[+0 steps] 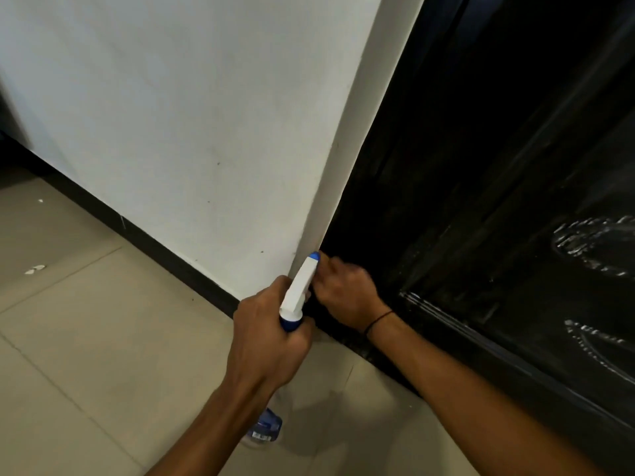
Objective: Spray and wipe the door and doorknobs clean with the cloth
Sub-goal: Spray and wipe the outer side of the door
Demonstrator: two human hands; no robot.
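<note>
Beside black door (pixel 498 166), left hand (pixel 271 338) grips sprayer (pixel 299 290).

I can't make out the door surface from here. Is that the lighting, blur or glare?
Head view: mostly lighting; the black door sits in deep shadow, with only streaky glints low on the right. The right hand by the spray bottle is slightly motion-blurred. Wide-angle lens tilts the wall edge.

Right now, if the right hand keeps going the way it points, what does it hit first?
Probably the black door frame at its foot, beside the white wall edge. The right hand points there, fingers near the spray bottle nozzle; depth is unclear.
</note>
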